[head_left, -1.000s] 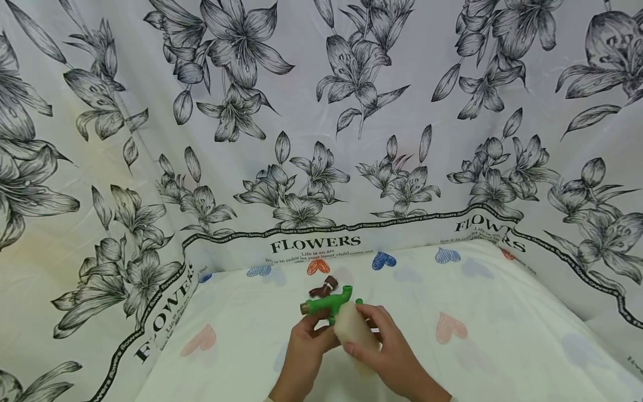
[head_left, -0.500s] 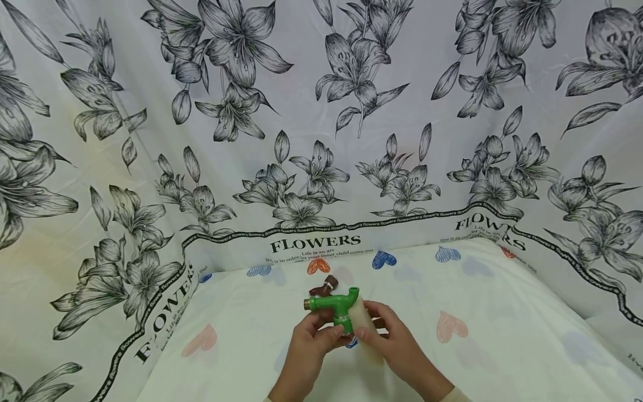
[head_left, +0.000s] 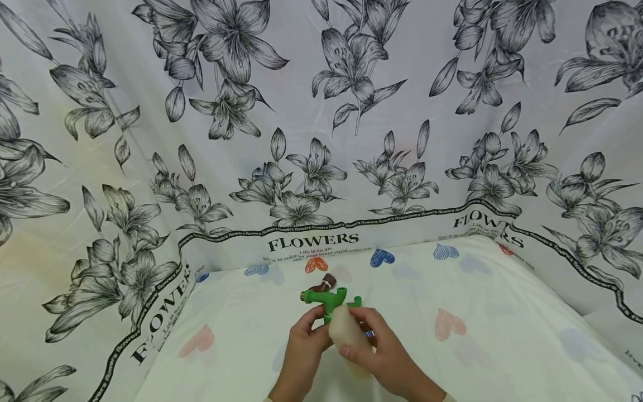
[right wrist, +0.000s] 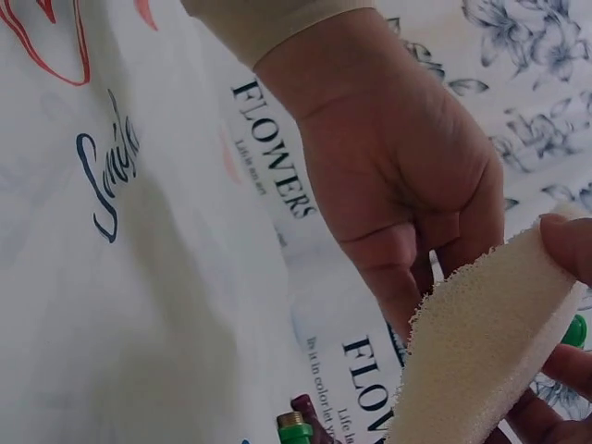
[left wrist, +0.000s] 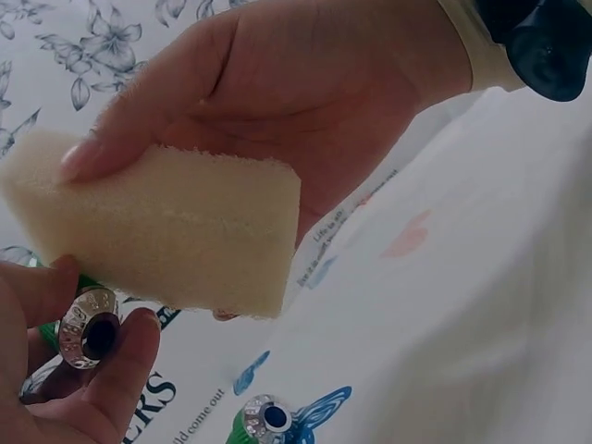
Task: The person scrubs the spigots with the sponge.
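The sponge has just come across the front of the green tap: half a second ago it stood beside the spout and left the lower part of the tap in sight, and now it hides that part from the head view. A second ago it also covered that spot, so this looks like a back-and-forth rub, with the work judged to be under way and the tap being cleaned bit by bit. The tap has shifted too; its spout now stands farther left, and a second green fitting shows beyond the sponge. The left hand grips the tap above the worktop, and in the left wrist view its fingertips pinch around the silver collar. The right hand clasps the sponge, thumb across the near face and fingers on the far side. Whether the sponge truly touches the tap, and how clean the covered part is, I cannot tell. The brown tap lies on the worktop just behind, apparently unmoved and held by neither hand. With both hands occupied, a steady left-hand hold seems to matter most, since sideways rubbing could twist the tap.
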Tool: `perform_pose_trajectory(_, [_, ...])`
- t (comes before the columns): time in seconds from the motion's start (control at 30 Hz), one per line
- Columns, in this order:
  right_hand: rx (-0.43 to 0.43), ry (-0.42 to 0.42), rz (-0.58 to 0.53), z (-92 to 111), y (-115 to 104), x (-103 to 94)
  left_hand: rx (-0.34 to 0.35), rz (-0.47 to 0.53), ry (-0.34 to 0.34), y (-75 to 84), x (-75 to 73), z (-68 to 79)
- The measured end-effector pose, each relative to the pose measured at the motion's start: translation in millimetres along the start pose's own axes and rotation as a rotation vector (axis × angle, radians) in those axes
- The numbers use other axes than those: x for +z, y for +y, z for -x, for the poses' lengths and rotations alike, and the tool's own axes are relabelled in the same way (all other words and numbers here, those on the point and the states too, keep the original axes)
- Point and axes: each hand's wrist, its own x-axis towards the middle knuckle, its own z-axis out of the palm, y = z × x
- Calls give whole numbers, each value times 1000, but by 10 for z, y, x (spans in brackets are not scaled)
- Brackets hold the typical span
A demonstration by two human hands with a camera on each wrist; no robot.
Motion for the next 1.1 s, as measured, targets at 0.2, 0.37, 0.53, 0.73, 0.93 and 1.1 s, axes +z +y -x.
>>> perform_pose_trajectory(0.2, [28, 13, -9, 0, 19, 2, 12, -7, -3, -11, -5, 15])
perform_pose_trajectory(0.37, [31, 42, 17, -15, 36, 8, 18, 14, 4, -4, -1, 13])
perform_pose_trajectory(0.53, [68, 100, 36, -75, 115, -49, 12, 31, -60, 44, 6, 39])
perform_pose_trajectory(0.73, [140, 150, 32, -117, 189, -135, 14, 54, -162, 83, 30, 78])
perform_pose_trajectory(0.93, [145, 81, -20, -69, 126, -109, 27, 42, -159, 50, 14, 56])
perform_pose_trajectory(1.1, [62, 40, 5, -21, 4, -64, 30, 41, -88, 42, -13, 23])
